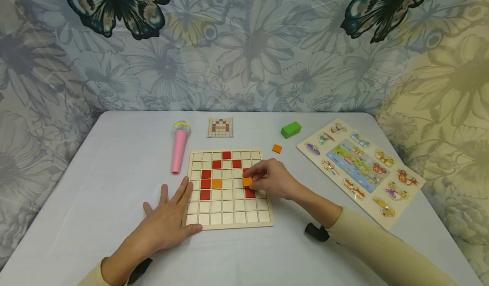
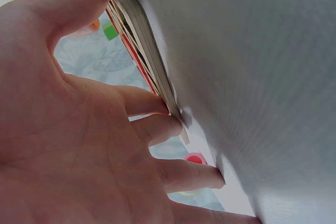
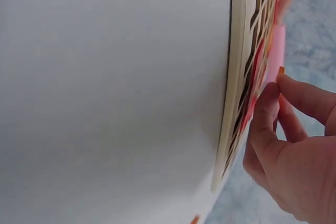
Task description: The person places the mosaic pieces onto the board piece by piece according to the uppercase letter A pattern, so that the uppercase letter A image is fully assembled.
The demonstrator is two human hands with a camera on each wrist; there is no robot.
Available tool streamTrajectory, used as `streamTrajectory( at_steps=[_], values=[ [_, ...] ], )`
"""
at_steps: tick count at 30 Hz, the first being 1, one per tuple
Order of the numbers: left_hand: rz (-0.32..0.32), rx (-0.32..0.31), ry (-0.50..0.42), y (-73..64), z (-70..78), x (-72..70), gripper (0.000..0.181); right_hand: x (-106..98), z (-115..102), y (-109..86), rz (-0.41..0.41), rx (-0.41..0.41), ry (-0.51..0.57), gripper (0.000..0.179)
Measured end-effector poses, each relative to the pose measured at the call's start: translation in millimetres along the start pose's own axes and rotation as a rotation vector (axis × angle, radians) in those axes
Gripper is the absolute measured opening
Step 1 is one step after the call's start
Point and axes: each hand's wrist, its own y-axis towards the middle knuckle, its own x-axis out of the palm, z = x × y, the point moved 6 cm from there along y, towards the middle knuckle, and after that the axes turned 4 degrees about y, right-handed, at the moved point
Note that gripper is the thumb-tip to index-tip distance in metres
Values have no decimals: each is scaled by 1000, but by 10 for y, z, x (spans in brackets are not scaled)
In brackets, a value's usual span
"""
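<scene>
A wooden grid board [image 1: 229, 226] lies on the table, with several red square tiles [image 1: 205, 184] and one orange tile [image 1: 216, 183] set in its cells. My right hand [image 1: 276, 179] pinches another orange tile [image 1: 247, 181] between thumb and fingers, over the right part of the grid. In the right wrist view only an edge of that pinched tile [image 3: 282, 70] shows above the fingertips. My left hand [image 1: 168, 218] rests with spread fingers at the board's left edge, its thumb on the near left corner. In the left wrist view its thumb and fingers touch the board's rim [image 2: 152, 45].
A pink toy microphone [image 1: 178, 150] lies left of the board, and a small pattern card [image 1: 220, 127] behind it. A loose orange tile [image 1: 277, 149] and a green block [image 1: 291, 130] lie behind to the right. A picture puzzle board [image 1: 382, 211] occupies the right side.
</scene>
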Motion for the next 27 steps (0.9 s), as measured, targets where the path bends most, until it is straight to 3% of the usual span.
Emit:
streamTrajectory(
  at_steps=[14, 27],
  values=[
    [-18, -9, -5, 11, -13, 16, 113, 303, -166, 221, -19, 30, -91, 21],
    [0, 0, 5, -2, -6, 6, 111, 426, -276, 318, -22, -10, -190, 20]
  ],
)
